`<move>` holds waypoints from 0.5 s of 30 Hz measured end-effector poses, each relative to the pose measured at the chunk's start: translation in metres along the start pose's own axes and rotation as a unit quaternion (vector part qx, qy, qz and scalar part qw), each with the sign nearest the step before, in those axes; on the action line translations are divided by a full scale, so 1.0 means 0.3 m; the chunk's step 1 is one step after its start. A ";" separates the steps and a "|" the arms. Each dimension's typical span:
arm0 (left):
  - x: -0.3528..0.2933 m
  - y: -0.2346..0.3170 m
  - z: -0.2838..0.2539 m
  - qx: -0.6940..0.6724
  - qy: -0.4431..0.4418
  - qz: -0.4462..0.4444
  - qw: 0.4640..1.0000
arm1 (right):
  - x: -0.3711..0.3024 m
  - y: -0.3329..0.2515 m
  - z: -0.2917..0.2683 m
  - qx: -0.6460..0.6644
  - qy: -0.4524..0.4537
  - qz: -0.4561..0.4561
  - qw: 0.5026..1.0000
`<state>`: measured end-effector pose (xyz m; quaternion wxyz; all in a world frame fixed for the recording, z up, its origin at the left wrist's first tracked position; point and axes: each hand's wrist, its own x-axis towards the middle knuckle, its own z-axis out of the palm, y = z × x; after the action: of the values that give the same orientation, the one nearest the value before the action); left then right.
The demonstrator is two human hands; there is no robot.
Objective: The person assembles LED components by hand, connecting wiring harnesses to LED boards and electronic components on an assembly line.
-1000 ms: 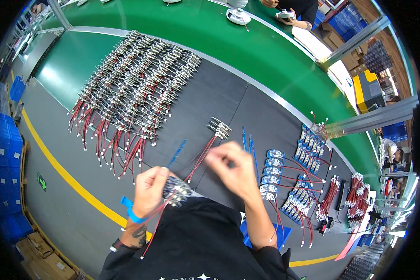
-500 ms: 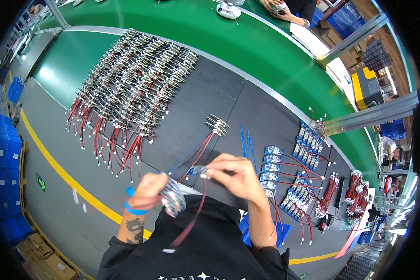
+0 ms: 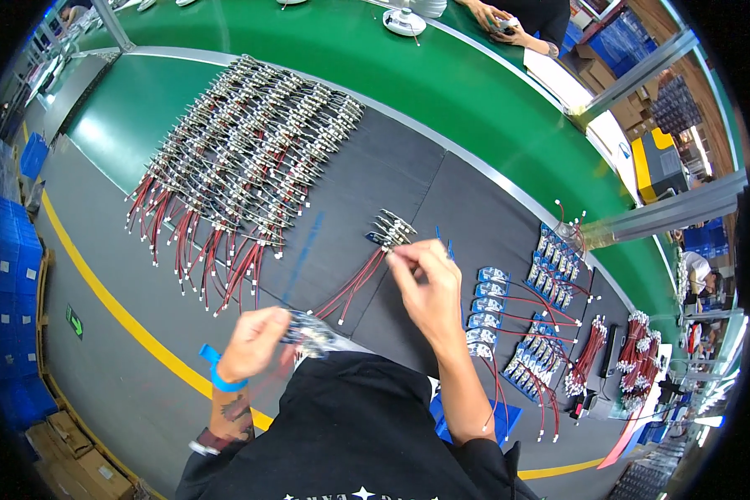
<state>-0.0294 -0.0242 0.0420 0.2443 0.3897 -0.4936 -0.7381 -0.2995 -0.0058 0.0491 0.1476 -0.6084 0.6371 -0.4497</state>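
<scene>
My left hand (image 3: 257, 340) is closed on a blue circuit board panel (image 3: 310, 333), blurred by motion, just in front of my dark shirt. A faint blue streak (image 3: 304, 254) runs up from it across the mat; what it is I cannot make out. On the black mat, my right hand (image 3: 432, 283) pinches a small circuit board (image 3: 378, 239) at the near edge of a little pile of wired boards (image 3: 394, 223). Red wires (image 3: 350, 283) trail from that pile toward me. Fingertips partly hide the pinched board.
Rows of wired boards (image 3: 250, 150) cover the mat's left. To the right lie blue board panels (image 3: 487, 312), more panels (image 3: 533, 354) and red wire bundles (image 3: 587, 354). A metal post (image 3: 667, 210) rises at the right. Across the green bench (image 3: 467, 108), another person's hands (image 3: 504, 27) hold a white part.
My right hand has moved away from the left and forward to the little pile, carrying the small board. My left hand, with the panel, has shifted slightly.
</scene>
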 end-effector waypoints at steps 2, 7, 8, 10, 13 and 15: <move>0.031 -0.002 0.050 0.047 -0.070 0.010 0.996 | -0.035 -0.069 -0.037 0.178 -0.138 0.076 0.971; 0.086 0.001 0.102 0.030 -0.193 0.062 0.979 | -0.070 -0.107 -0.088 0.288 -0.269 0.090 0.915; 0.089 -0.001 0.096 0.008 -0.212 0.035 0.977 | -0.073 -0.098 -0.090 0.287 -0.268 0.091 0.915; 0.082 0.003 0.081 -0.087 -0.260 -0.024 0.961 | -0.074 -0.077 -0.090 0.340 -0.300 0.124 0.883; 0.044 -0.054 0.048 -0.166 -0.224 -0.019 0.960 | -0.060 -0.056 -0.074 0.331 -0.299 0.102 0.889; 0.023 -0.051 -0.032 -0.195 -0.185 0.062 0.961 | -0.047 -0.039 -0.080 0.244 -0.226 0.110 0.936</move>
<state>-0.0254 -0.0284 0.0235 0.2657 0.1596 -0.3998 -0.8626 -0.3066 0.0182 0.0662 0.4805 -0.5652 0.5204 -0.4229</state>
